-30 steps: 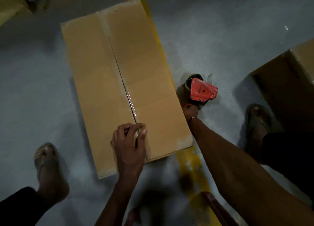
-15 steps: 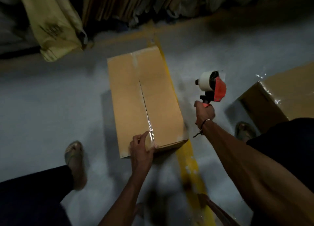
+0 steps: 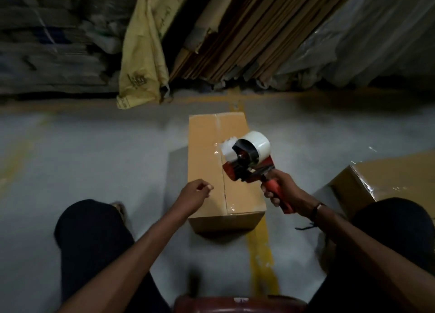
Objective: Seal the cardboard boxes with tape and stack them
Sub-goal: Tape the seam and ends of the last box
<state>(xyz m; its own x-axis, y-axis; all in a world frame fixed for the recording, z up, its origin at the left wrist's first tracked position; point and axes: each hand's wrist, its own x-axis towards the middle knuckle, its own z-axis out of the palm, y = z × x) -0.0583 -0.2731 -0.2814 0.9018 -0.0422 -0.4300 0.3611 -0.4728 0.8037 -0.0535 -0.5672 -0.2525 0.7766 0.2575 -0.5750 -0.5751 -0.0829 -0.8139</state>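
Item 1. Box [image 3: 219,169]: brown cardboard, on the grey floor just ahead of both hands, long axis running away from the person. Flaps closed; a shiny strip of clear tape lies along the centre seam and folds over the near edge. Judged sealed on this face; stacking not yet done.

Item 2. Dispenser [image 3: 250,162]: red frame, black guard, white tape roll on top. Held above the box's right half, roll end pointing away from the person, clear of the cardboard. Probable reason: the strip is laid, so the tool is lifted off to keep its loose tape end from catching.

Item 3. Right hand [image 3: 281,191]: fist wrapped tight round the dispenser's red handle; a band at the wrist.

Item 4. Left hand [image 3: 196,195]: over the box's near left part, fingers curled loosely inward, holding nothing. Contact with the cardboard cannot be told. Likely placed there to steady or press the flap.

Item 5. Second box [image 3: 386,178]: to the right of the right hand, well apart from Item 1, taped, with glints along its edges. Judged the likely stacking partner.

Item 6. Yellow floor line [image 3: 261,254]: runs under Item 1's right side, towards the person.

Item 7. Flat cardboard sheets [image 3: 247,35] and yellow sack [image 3: 143,51]: leaning far beyond the hands, in store.
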